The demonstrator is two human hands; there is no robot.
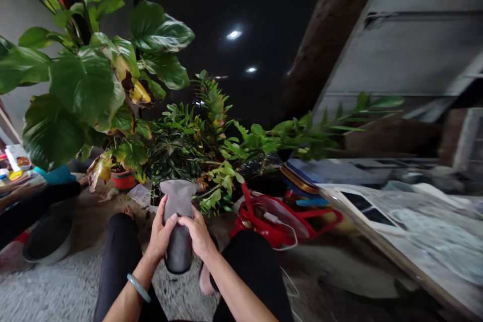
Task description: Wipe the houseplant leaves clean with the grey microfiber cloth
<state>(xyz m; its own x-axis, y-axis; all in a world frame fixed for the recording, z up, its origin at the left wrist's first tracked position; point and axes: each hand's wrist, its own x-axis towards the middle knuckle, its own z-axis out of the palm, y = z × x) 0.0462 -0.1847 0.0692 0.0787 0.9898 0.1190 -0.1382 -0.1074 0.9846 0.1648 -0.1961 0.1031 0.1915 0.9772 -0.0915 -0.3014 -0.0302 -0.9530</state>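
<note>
A grey, vase-shaped object (178, 251) with a flared top and a darker, rounded lower end is held upright between both hands, over the gap between the knees. My left hand (162, 231) grips its left side, fingers behind and thumb on the front. On the right side my right hand (196, 231) holds it the same way, and the two thumb tips nearly meet at its middle. A pale green bangle (139, 288) circles the left wrist. What the object is made of I cannot tell.
Leafy potted plants (86, 85) stand ahead, with a red pot (124, 179) among them. A red bag (260, 216) with a white cable lies right of centre. At the right is a table (362, 234) bearing a white device (368, 209). Another person's arm and a dark basin (51, 234) are at left.
</note>
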